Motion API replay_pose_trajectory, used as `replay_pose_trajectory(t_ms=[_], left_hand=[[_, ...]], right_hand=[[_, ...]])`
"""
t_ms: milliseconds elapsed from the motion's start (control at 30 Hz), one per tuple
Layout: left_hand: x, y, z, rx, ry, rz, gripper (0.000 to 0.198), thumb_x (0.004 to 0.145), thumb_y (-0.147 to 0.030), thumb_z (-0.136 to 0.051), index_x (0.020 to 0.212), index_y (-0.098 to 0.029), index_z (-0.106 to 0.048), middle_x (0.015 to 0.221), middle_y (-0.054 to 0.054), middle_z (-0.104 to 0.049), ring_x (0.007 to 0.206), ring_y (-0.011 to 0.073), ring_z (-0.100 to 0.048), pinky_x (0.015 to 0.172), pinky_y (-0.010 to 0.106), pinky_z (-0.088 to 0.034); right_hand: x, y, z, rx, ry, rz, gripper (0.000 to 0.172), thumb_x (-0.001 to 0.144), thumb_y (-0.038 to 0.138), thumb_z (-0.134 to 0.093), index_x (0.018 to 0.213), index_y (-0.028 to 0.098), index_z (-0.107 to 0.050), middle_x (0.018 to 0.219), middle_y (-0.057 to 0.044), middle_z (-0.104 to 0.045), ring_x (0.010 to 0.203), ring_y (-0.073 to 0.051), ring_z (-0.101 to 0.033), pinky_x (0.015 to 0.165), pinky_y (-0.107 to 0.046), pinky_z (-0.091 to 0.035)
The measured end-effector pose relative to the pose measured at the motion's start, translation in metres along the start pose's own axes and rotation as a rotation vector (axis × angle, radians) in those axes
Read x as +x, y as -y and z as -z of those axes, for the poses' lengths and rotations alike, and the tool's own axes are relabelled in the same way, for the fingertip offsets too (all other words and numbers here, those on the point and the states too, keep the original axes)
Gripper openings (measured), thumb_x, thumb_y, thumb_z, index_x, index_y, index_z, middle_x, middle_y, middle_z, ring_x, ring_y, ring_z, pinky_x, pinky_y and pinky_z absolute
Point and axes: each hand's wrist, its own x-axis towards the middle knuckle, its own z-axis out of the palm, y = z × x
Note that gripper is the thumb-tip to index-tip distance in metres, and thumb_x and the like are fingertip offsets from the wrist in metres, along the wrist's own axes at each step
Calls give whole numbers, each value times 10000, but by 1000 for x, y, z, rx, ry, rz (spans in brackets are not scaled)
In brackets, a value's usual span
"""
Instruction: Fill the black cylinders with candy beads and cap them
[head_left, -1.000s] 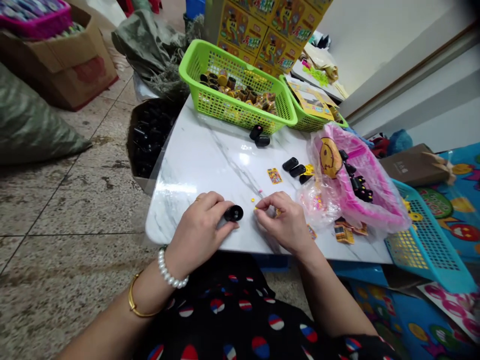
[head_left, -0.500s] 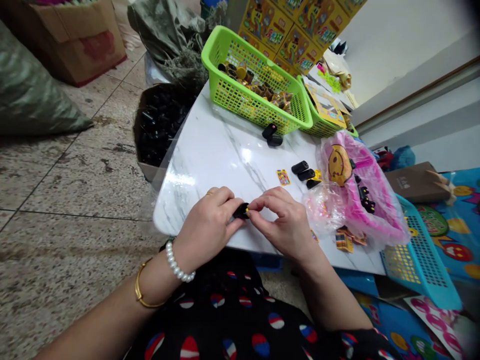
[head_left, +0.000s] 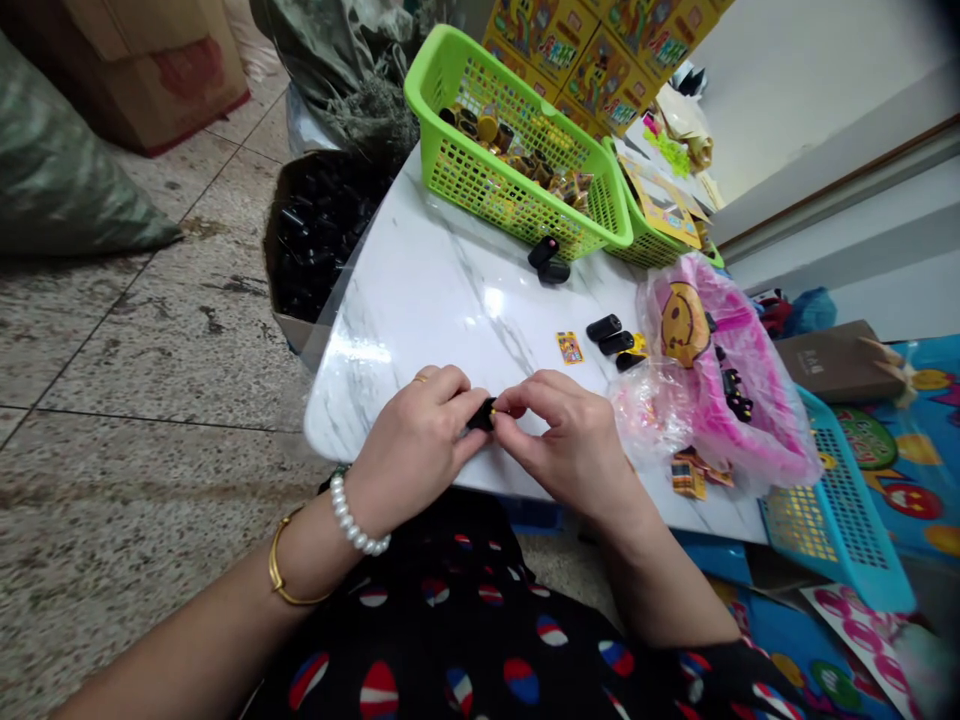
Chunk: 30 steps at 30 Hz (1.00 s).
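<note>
Just above the table's near edge, my left hand (head_left: 420, 430) is closed around a small black cylinder-like piece (head_left: 482, 414), its far part hidden in the fingers. My right hand (head_left: 566, 440) pinches at the right end of that piece. A speck of yellow shows by the right thumb and index fingertip; what they hold is too small to name. Beyond the hands, a small printed yellow packet (head_left: 569, 348) lies flat. Several black cylinders (head_left: 604, 327) lie to its right, next to a crumpled clear bag (head_left: 652, 405) with tiny pinkish bits.
A green basket (head_left: 517, 215) of brown and yellow pieces stands at the back, two black cylinders (head_left: 553, 271) before it. At right are a plastic-lined pink basket (head_left: 780, 430) and a blue basket (head_left: 862, 530). A carton (head_left: 300, 330) of black cylinders stands left of the table.
The view has shifted slightly. Both hands stay together at the black piece, with only a small shift of the fingers and a slight tilt of the piece.
</note>
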Motion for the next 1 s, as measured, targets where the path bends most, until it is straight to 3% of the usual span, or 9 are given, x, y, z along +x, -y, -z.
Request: replay_pose_trajectory(t_ms=[200,467,567,700,867,1000], left_hand=[[0,1,0,4,-14,-11,184,863,-208,-629,1020,-118,-665,934,83,-587,899,235,-527,811,383,-486],[-2,1,0,0,-9,-12,220,855,-229,-650,1054,-135,-657,931,78,-586,899,232,-531,806,385,-493],[-2,0,2,-4,-17,-8,239,847,-202,-646,1074,-129,-656,957,90,-587,912,234,-536,823,397,-493],[-2,-5,15,-88,4,10,394,844,-181,-607,1235,-130,-597,1041,105,-568,926,213,-555,827,375,-505],[9,-13,33,-290,88,325,331,880,-349,-581,1166,-202,-658,851,33,-580,675,130,-552,575,244,-473],[27,-15,34,-541,326,607,389,888,-495,-553,1129,-201,-634,583,-48,-500,414,77,-436,347,172,-315]], right_hand=[[2,0,3,23,63,27,61,830,144,-615,805,161,-668,800,-31,-635,758,-149,-597,693,-266,-457],[-10,-11,-2,196,-36,-24,84,847,189,-650,926,188,-678,815,-18,-662,795,-153,-616,747,-297,-471],[-16,-13,-1,239,-61,-27,206,834,203,-669,1039,190,-658,837,-19,-649,822,-160,-609,778,-312,-482],[-24,-15,-5,298,-45,-71,475,769,192,-727,1227,183,-599,895,-20,-595,722,-122,-568,715,-282,-502],[-29,-15,-27,436,-98,-120,497,769,198,-726,1250,181,-600,995,-43,-565,669,-91,-550,673,-256,-514],[-28,-15,-43,487,-179,-142,335,820,196,-675,1154,170,-657,954,-39,-594,640,-88,-547,655,-250,-502]])
